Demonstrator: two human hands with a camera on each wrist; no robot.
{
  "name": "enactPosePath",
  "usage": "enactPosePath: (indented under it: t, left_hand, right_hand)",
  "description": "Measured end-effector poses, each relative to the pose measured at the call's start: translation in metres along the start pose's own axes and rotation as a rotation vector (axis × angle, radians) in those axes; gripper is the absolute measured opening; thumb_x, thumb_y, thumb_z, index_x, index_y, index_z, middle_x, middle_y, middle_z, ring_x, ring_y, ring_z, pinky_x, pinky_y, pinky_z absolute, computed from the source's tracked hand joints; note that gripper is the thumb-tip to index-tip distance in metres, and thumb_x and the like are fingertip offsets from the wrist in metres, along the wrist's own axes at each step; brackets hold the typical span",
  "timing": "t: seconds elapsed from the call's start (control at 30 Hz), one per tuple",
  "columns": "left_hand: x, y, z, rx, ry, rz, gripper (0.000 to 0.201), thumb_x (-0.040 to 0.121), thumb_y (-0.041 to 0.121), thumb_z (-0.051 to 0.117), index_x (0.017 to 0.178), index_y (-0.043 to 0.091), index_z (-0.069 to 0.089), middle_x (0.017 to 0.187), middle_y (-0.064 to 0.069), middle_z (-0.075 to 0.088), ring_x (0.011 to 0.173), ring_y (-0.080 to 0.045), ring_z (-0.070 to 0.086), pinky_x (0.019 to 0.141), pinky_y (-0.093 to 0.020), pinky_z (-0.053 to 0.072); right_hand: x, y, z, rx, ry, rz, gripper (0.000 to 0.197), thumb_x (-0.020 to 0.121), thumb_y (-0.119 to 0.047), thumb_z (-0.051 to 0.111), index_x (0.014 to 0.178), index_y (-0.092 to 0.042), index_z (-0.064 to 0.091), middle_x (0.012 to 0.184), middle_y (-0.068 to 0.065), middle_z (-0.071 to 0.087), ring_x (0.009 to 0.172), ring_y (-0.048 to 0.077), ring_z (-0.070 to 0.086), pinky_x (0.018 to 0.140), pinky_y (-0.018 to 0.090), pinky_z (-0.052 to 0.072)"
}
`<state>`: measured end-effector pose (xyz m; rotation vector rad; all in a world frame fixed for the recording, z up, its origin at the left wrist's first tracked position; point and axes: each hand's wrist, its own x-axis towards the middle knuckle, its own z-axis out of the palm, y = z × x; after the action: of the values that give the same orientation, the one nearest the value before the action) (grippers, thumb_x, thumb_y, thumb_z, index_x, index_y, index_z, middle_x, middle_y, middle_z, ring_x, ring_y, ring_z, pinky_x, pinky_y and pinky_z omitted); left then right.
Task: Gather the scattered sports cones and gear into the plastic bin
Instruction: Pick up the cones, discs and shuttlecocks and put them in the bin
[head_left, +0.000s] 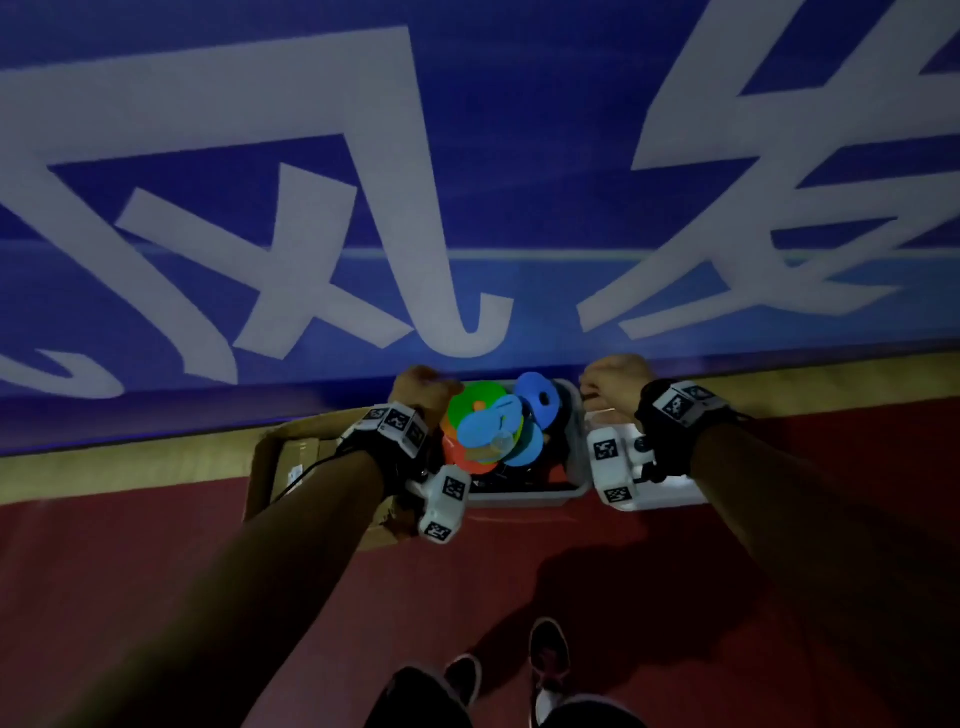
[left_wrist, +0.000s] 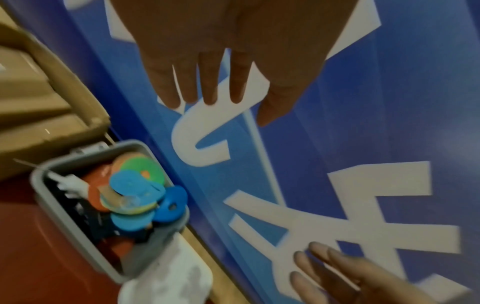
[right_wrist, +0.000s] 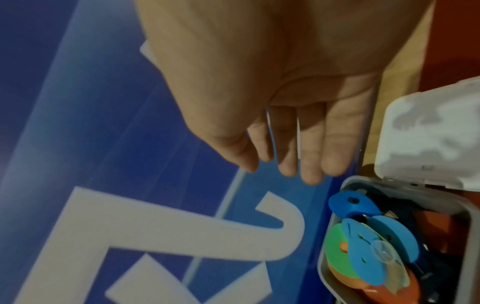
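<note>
With the cones (head_left: 493, 426) piled in the plastic bin (head_left: 524, 500) on the floor by the blue banner (head_left: 467, 156), both the left hand (left_wrist: 223, 61) and right hand (right_wrist: 272, 102), fingers (right_wrist: 335, 148) loosely spread and empty, should press the stack flat before closing the white lid (right_wrist: 436, 131).
</note>
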<state>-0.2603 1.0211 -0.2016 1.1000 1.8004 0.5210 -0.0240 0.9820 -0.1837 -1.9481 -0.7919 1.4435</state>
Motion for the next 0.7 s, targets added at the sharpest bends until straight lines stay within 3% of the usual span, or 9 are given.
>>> enactPosePath:
  t: [0.07, 0.13, 0.23, 0.33, 0.43, 0.57, 0.63, 0.7]
  left_hand:
    - [0.0, 0.009, -0.002, 0.024, -0.094, 0.047, 0.012, 0.084, 0.017, 0.07, 0.088, 0.006, 0.064, 0.08, -0.011, 0.06, 0.075, -0.022, 0.056, 0.062, -0.027, 0.045]
    - [-0.004, 0.021, 0.008, -0.027, -0.212, 0.059, 0.007, 0.088, 0.016, 0.064, 0.087, 0.009, 0.063, 0.072, -0.011, 0.057, 0.063, -0.023, 0.053, 0.056, -0.026, 0.042]
    - [-0.024, 0.037, 0.039, -0.01, -0.431, 0.103, 0.007, 0.093, 0.013, 0.055, 0.088, 0.012, 0.06, 0.074, -0.007, 0.057, 0.06, -0.015, 0.057, 0.058, -0.025, 0.045]
    - [-0.077, 0.034, 0.084, 0.089, -0.744, 0.115, 0.014, 0.095, 0.018, 0.052, 0.082, 0.018, 0.056, 0.084, -0.004, 0.058, 0.068, -0.014, 0.057, 0.065, -0.027, 0.045]
    - [-0.16, 0.026, 0.13, 0.192, -0.977, 0.127, 0.012, 0.096, 0.023, 0.051, 0.086, 0.021, 0.057, 0.085, 0.001, 0.058, 0.072, -0.013, 0.056, 0.063, -0.024, 0.038]
    - [-0.296, -0.004, 0.182, 0.354, -1.243, 0.242, 0.013, 0.098, 0.022, 0.047, 0.099, 0.016, 0.058, 0.089, -0.001, 0.058, 0.07, -0.014, 0.055, 0.061, -0.027, 0.039]
    - [-0.384, -0.043, 0.2, 0.438, -1.354, 0.321, 0.008, 0.096, 0.021, 0.052, 0.092, 0.018, 0.057, 0.083, 0.0, 0.058, 0.067, -0.014, 0.056, 0.06, -0.027, 0.041]
    - [-0.451, -0.078, 0.208, 0.523, -1.47, 0.384, 0.006, 0.096, 0.022, 0.053, 0.096, 0.018, 0.058, 0.092, -0.001, 0.062, 0.083, -0.018, 0.062, 0.073, -0.033, 0.048]
  right_hand:
    - [-0.013, 0.003, 0.0, 0.058, 0.047, 0.01, 0.021, 0.093, -0.002, 0.051, 0.077, -0.015, 0.052, 0.071, 0.009, 0.045, 0.055, 0.019, 0.042, 0.053, 0.023, 0.036]
    - [-0.037, 0.012, 0.0, 0.142, 0.075, 0.007, 0.02, 0.093, -0.001, 0.051, 0.077, -0.011, 0.054, 0.071, 0.009, 0.05, 0.052, 0.017, 0.05, 0.051, 0.022, 0.042]
    - [-0.074, 0.038, -0.005, 0.212, 0.164, 0.025, 0.025, 0.097, -0.007, 0.049, 0.074, -0.017, 0.052, 0.077, 0.004, 0.054, 0.066, 0.019, 0.058, 0.062, 0.03, 0.052]
    - [-0.135, 0.087, -0.016, 0.388, 0.288, 0.135, 0.026, 0.101, -0.015, 0.042, 0.082, -0.011, 0.06, 0.087, 0.007, 0.059, 0.069, 0.024, 0.062, 0.062, 0.032, 0.049]
    - [-0.214, 0.155, -0.03, 0.429, 0.567, 0.158, 0.017, 0.094, -0.015, 0.058, 0.109, -0.009, 0.064, 0.114, 0.015, 0.065, 0.102, 0.031, 0.066, 0.078, 0.034, 0.052]
    - [-0.349, 0.247, -0.042, 0.607, 0.867, 0.238, 0.008, 0.094, -0.008, 0.056, 0.089, -0.014, 0.058, 0.086, 0.013, 0.065, 0.066, 0.024, 0.063, 0.056, 0.03, 0.05]
    - [-0.432, 0.302, -0.04, 0.721, 1.033, 0.276, 0.01, 0.096, -0.008, 0.053, 0.09, -0.01, 0.061, 0.089, 0.016, 0.067, 0.07, 0.027, 0.064, 0.055, 0.03, 0.051]
    - [-0.491, 0.35, -0.032, 0.812, 1.186, 0.295, 0.012, 0.097, -0.009, 0.051, 0.098, -0.007, 0.063, 0.099, 0.018, 0.069, 0.077, 0.029, 0.068, 0.061, 0.033, 0.055]
